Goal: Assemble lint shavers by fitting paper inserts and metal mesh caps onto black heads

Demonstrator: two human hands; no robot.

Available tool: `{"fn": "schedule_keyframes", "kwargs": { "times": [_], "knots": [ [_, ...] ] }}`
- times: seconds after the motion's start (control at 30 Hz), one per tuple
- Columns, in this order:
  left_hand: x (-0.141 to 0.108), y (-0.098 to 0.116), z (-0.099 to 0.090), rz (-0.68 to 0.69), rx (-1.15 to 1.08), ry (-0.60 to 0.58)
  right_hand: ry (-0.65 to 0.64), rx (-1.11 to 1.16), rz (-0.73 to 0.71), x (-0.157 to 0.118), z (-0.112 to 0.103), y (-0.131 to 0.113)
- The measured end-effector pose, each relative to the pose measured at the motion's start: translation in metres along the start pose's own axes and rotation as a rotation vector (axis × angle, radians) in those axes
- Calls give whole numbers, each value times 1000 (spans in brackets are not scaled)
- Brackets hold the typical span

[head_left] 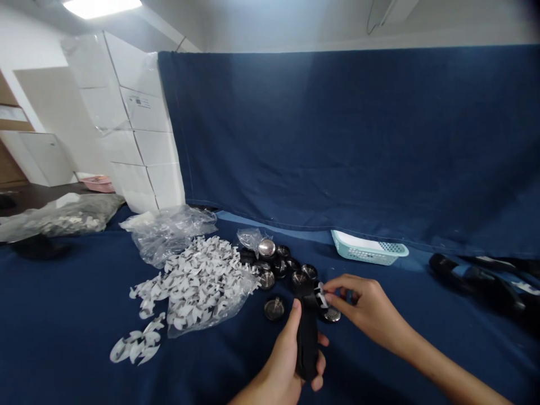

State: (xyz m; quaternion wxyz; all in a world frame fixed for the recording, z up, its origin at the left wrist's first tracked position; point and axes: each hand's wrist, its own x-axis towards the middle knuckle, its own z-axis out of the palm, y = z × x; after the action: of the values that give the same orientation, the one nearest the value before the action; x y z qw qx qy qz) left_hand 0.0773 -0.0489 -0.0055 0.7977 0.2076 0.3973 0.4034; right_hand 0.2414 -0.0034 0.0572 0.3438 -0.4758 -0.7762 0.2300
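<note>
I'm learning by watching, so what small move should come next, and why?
Probably press the small, pale plastic piece gently against the upper end of the black, long-handled device: the right hand pinches it there, while the left hand grips the device.

Bare hands (pixel 370 308) (bare forearms (pixel 445 370) too)

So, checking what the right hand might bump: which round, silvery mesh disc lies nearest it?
The disc just below the fingertips of the right hand, right of the long black handle; the others lie farther off, beyond or left of it.
</note>
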Motion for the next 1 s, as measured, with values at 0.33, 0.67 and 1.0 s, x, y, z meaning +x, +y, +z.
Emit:
{"fn": "schedule_keyframes", "kwargs": {
  "times": [0.33, 0.67, 1.0],
  "knots": [
    [-7, -6, 0, 142, 107, 21, 34, 64, 102, -5, 8, 1],
    [-2, -3, 1, 106, -9, 8, -32, 310, 235, -5, 12, 12],
    [1, -2, -2, 89, -127, -113, 28, 258, 204, -11, 15, 7]
  ]
}}
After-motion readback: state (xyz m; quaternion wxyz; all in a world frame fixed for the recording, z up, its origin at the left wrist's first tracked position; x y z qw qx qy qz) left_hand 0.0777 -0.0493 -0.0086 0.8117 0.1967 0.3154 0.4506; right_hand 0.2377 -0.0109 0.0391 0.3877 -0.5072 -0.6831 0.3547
